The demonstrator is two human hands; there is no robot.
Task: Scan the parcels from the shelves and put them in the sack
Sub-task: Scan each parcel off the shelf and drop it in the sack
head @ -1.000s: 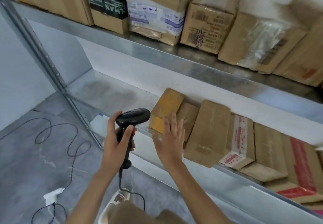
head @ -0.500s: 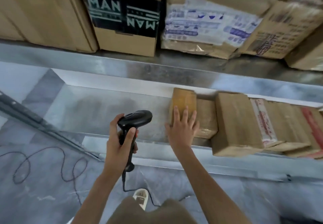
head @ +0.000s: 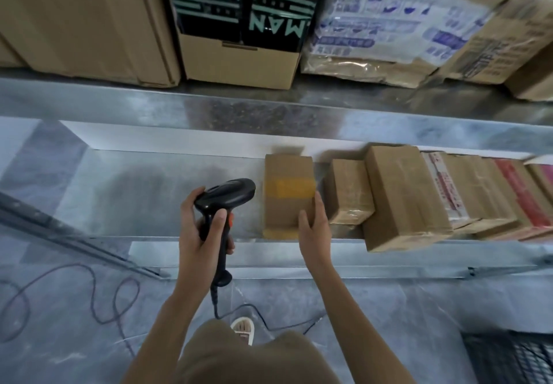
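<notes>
Head view shows the right hand (head: 314, 222) gripping the leftmost parcel (head: 287, 195) on the lower shelf (head: 149, 198), seemingly to present it, while the left hand (head: 200, 228) clasps the scanner (head: 223, 201) beside it.

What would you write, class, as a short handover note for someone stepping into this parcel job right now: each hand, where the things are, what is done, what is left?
Left hand: holds the scanner by its grip, head aimed toward the parcel.
Right hand: grips the near right corner of the yellow-taped parcel, which lies on the lower shelf, apart from the row of parcels to its right.
Upper shelf: more boxes.
Done: parcel grasped; whether it has been scanned cannot be told.
Left: scan it, put it in the sack (none clearly in view), then the remaining parcels.
</notes>
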